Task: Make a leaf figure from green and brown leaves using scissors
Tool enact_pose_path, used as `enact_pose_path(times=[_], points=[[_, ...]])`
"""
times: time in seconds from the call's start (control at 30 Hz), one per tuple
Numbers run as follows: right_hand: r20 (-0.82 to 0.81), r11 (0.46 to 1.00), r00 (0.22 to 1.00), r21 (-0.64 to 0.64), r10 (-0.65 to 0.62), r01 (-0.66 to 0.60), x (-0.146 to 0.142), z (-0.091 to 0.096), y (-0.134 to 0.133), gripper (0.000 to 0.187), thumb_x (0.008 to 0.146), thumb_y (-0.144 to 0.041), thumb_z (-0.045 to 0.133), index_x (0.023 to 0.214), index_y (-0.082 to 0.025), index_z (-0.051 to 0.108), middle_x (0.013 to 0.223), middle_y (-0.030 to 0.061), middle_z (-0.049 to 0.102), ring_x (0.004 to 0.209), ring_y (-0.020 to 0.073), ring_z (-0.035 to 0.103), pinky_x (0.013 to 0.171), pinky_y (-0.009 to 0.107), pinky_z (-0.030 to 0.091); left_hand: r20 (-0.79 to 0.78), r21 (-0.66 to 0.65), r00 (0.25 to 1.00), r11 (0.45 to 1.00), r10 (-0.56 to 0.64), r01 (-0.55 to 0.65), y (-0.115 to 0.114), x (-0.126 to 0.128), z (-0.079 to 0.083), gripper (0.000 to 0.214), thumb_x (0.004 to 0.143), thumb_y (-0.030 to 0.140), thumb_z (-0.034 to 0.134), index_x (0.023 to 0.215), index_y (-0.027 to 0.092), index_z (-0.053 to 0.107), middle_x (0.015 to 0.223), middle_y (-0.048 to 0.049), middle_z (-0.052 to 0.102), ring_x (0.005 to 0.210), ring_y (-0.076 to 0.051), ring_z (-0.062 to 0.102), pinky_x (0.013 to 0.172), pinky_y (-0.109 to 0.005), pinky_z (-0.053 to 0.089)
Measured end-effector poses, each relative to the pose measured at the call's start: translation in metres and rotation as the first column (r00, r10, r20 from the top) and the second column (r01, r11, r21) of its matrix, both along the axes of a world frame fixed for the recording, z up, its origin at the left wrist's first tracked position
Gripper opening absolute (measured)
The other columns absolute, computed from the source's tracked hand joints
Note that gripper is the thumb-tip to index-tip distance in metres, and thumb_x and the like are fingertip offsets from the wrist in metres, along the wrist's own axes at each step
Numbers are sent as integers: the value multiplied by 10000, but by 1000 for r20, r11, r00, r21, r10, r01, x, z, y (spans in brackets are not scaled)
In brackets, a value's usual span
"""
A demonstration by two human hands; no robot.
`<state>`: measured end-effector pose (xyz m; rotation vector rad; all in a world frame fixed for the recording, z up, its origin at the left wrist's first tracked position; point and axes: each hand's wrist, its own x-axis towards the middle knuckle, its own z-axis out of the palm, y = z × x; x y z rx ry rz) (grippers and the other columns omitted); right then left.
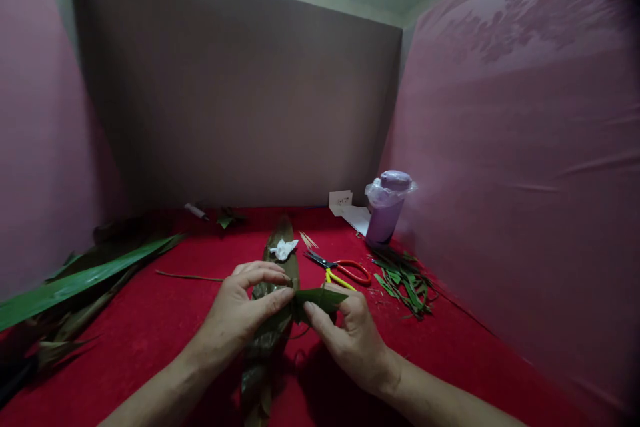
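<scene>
Between my two hands is a folded green leaf (323,298), held over a long dark leaf (257,363) that lies on the red cloth. My left hand (245,300) pinches the green leaf's left end between thumb and fingers. At its right side, my right hand (347,330) grips it with the thumb on the near face. A thin stem or cord loops below the leaf near my fingers. Crumpled white tissue (284,249) rests on the dark leaf's far part. Just beyond my right hand lie scissors (345,268) with one red and one yellow handle.
Leaf scraps (407,283) are heaped at the right, before a purple bin (385,217) with a plastic liner. Several toothpicks (309,240) lie by the scissors. Long leaves (90,273) cover the left side. A white card (341,201) stands at the back wall.
</scene>
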<state>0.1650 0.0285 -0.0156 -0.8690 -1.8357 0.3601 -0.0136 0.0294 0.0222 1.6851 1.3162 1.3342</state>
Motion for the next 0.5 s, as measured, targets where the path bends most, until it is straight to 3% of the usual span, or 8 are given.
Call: enact_pose_path(times=[0.23,0.5], points=[[66,986,990,-118,128,-120,-1,14,-4,214,845,-179,479,694,-145,627,619,4,544,562,112,486,545,237,382,-17,-33,999,999,-30,29,0,0,3,150,622,339,698,718,226,717,978,-82,621,1010,-270,542,935,-439,371],[-9,982,991,-132,136,-136,0,12,-2,173,824,-170,514,737,-149,662,637,6,577,580,111,510,561,228,407,8,-108,996,990,-93,93,1,-3,4,130,645,329,689,715,221,706,1005,-77,617,1019,-259,547,930,-416,384]])
